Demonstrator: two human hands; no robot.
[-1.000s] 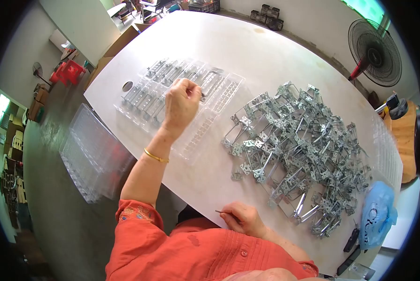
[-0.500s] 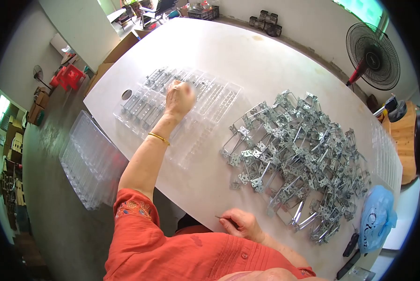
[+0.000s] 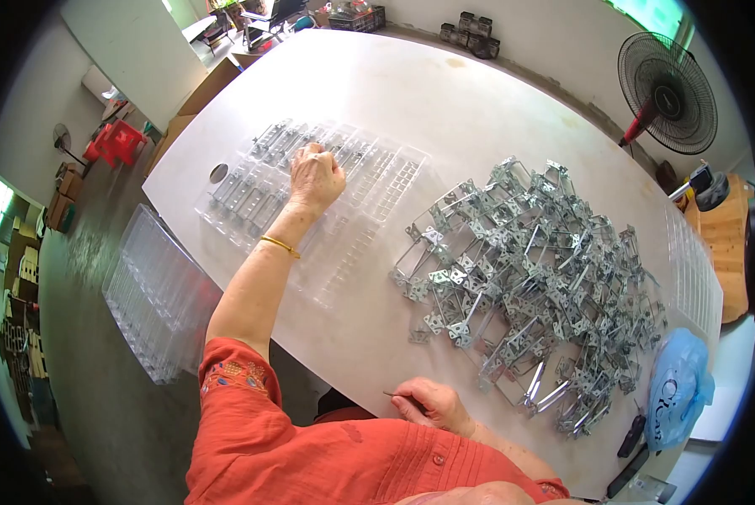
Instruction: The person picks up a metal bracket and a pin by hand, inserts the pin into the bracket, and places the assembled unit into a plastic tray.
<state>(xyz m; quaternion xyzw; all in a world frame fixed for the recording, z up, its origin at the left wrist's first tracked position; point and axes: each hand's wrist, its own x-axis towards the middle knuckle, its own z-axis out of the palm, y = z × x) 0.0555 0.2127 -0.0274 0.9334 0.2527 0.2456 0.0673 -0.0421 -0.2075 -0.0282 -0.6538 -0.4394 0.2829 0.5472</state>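
Observation:
My left hand, with a yellow bangle at the wrist, reaches over a clear plastic tray of moulded slots. Its fingers are bent down into the tray; whatever they pinch is hidden beneath them. Metal brackets lie in rows in the slots on the tray's left and far side. Near the table's front edge, my right hand is closed around a thin dark rod, of which only the tip shows. A large tangled heap of silvery metal brackets lies to the right of the tray.
Stacked clear trays stand at the table's left edge, and more clear trays lie at the far right. A blue plastic bag and a black-handled tool sit at the right. Behind stands a fan.
My left hand, blurred before, is now sharper and slightly lower over the tray, its fingers bent into the slots. My right hand keeps its place with the rod. The whole view has shifted slightly.

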